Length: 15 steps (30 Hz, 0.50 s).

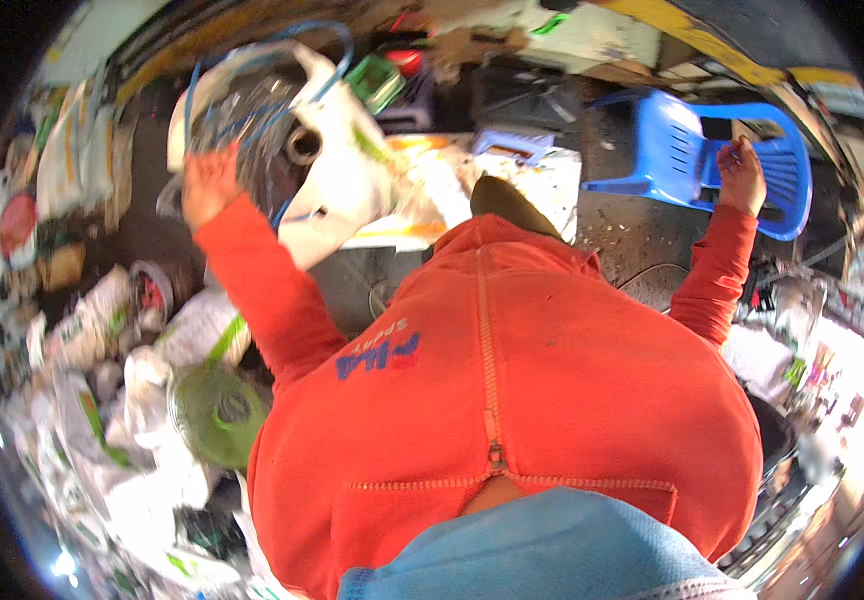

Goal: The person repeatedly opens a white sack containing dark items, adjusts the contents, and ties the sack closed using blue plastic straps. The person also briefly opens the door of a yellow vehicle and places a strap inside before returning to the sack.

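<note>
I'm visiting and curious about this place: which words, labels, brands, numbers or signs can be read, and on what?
Red jacket: blue-and-red chest lettering with smaller pale lettering, upside down; legible, but I won't copy it.
White sack: green marking, too blurred to read.
Blue chair: no text I can make out.

Guessing I'm standing in a messy workshop/storeroom, white bags (145, 395) crowding the left edge of the floor (637, 245).
</note>
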Each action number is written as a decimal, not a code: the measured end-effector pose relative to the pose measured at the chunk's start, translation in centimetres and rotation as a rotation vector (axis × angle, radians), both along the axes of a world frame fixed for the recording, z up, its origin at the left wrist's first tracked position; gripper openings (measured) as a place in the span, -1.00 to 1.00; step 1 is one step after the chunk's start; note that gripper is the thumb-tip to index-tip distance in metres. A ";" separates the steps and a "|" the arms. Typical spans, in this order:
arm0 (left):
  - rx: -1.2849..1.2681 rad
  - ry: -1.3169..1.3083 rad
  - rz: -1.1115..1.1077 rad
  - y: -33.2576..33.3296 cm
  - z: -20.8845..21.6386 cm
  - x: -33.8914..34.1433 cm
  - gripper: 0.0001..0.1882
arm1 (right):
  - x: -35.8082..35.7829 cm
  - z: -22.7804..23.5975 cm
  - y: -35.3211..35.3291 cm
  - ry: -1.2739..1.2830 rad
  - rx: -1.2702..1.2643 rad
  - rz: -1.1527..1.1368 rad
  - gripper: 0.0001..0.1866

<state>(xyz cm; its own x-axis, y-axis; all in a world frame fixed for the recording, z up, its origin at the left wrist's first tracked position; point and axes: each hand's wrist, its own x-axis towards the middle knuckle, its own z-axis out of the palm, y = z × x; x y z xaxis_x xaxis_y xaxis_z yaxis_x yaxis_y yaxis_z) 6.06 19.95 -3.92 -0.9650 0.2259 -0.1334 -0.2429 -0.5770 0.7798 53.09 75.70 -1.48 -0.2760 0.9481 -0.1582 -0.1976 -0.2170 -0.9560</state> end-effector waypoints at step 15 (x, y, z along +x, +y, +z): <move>-0.262 0.041 0.331 -4.9 -7.2 -2.2 -0.59 | 7.8 7.1 33.7 -0.099 0.191 -0.137 -0.48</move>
<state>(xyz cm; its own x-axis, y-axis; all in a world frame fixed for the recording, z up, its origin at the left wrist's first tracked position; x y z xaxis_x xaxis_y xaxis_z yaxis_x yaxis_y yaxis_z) 3.89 15.03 -11.10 -0.9855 -0.1334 -0.1048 -0.0432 -0.3997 0.9156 60.94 109.44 5.59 -0.1349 0.9908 0.0072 -0.1162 -0.0086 -0.9932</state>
